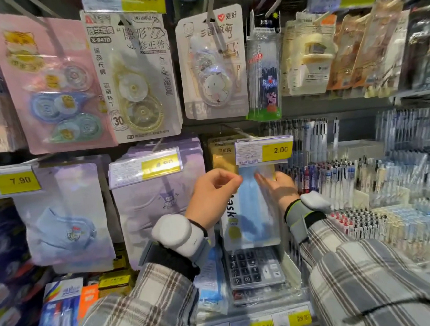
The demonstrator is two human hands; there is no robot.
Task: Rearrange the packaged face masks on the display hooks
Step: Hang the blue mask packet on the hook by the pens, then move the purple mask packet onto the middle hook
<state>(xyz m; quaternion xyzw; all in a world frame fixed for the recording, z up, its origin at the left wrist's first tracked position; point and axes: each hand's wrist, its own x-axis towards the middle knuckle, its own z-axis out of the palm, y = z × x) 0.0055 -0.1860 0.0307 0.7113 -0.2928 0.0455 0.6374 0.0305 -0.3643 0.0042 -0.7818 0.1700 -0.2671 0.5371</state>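
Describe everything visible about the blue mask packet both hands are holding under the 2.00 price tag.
The blue mask packet is a flat, clear glossy sleeve showing a folded blue mask, with "mask" printed down its left edge and a yellow round mark low down. It hangs upright below the 2.00 price tag, above a calculator. The left hand pinches its upper left, the right hand its upper right.

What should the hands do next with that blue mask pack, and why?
Probably lift the mask pack up to the hook. Both the left hand and right hand pinch its top just under the 2.00 tag, where its hole can't be seen.
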